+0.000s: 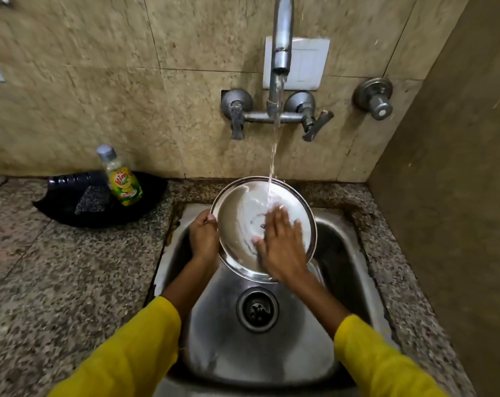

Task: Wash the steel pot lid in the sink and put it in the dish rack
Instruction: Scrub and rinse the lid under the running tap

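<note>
The round steel pot lid (237, 216) is held tilted over the steel sink (214, 325), its hollow inner side facing me. Water from the tap (281, 38) streams onto its upper part. My left hand (203, 234) grips the lid's left rim. My right hand (280, 245) lies flat with fingers spread on the lid's inner surface, covering its lower right part. No dish rack is in view.
A black tray (71, 207) on the granite counter (57, 267) to the left holds a scrubber (91, 200) and a green dish soap bottle (122, 179). Tap handles (314, 124) and a valve (376, 98) stick out from the tiled wall. A side wall (458, 167) closes the right.
</note>
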